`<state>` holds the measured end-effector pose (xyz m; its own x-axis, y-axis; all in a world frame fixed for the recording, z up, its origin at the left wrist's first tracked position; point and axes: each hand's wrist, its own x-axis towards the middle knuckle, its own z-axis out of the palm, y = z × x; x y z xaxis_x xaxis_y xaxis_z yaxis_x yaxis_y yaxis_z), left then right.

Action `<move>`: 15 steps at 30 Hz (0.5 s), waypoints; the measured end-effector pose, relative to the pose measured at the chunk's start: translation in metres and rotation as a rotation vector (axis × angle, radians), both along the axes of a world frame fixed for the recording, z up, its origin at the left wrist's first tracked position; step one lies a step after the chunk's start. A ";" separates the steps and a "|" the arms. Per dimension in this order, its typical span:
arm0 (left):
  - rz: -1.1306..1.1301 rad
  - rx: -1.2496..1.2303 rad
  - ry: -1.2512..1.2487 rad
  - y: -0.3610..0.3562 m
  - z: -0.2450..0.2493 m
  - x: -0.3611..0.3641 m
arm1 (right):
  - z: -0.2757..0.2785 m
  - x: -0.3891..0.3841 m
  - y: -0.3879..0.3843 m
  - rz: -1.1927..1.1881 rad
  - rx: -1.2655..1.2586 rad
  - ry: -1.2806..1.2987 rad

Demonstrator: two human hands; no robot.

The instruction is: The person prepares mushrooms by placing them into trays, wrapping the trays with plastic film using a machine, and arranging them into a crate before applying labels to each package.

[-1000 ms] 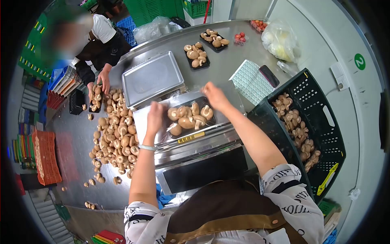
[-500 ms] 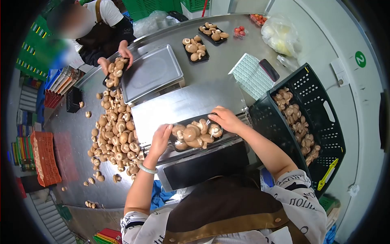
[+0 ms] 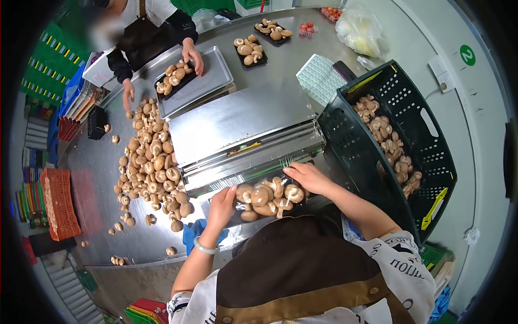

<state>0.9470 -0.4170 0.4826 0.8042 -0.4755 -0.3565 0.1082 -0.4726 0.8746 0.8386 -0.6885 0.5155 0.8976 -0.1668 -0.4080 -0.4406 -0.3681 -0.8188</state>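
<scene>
My left hand [image 3: 221, 207] grips the left end of a film-covered tray of shiitake mushrooms [image 3: 264, 195], thumb and fingers closed. At the tray's other end, my right hand [image 3: 308, 177] holds the far right corner. Clear plastic film with glare lies over the mushrooms, and the tray's dark edge is mostly hidden. Just beyond the tray is a metal wrapping machine [image 3: 237, 124] with rollers and a flat steel top. Left of it, loose shiitake mushrooms [image 3: 151, 156] lie heaped on the steel table [image 3: 102, 216].
Across the table, a co-worker's hand [image 3: 192, 56] touches a mushroom tray on the scale [image 3: 216, 67]; the other reaches to the heap. A dark green crate [image 3: 345, 140] with packed mushrooms stands at my right. Two filled trays [image 3: 250, 51], tomatoes [image 3: 307, 29] and a plastic bag [image 3: 360, 32] lie at the back.
Both my hands have drawn the mushroom tray down toward my body, off the machine's front, exposing its rollers. The co-worker's tray has moved onto the scale, and one hand has gone to the heap.
</scene>
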 end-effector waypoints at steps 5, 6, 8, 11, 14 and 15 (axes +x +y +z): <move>-0.036 0.246 -0.392 -0.009 -0.047 -0.017 | -0.095 -0.024 0.004 -0.086 -0.125 -0.040; 0.020 0.224 -0.396 -0.006 -0.045 -0.023 | -0.105 -0.030 0.006 -0.182 -0.150 -0.056; 0.133 0.153 -0.336 0.005 -0.050 -0.033 | -0.099 -0.042 0.006 -0.333 0.021 0.045; 0.178 0.028 -0.333 0.021 -0.060 -0.052 | -0.123 -0.055 0.011 -0.419 0.098 -0.193; 0.303 -0.185 -0.166 0.030 -0.069 -0.052 | -0.119 -0.068 0.020 -0.509 0.249 -0.254; 0.371 -0.224 -0.090 0.034 -0.068 -0.047 | -0.102 -0.071 0.022 -0.554 0.333 -0.223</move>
<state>0.8998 -0.3834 0.4146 0.9582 -0.2066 -0.1979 0.1531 -0.2138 0.9648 0.7675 -0.6666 0.4136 0.7844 -0.5235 -0.3327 -0.2994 0.1502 -0.9422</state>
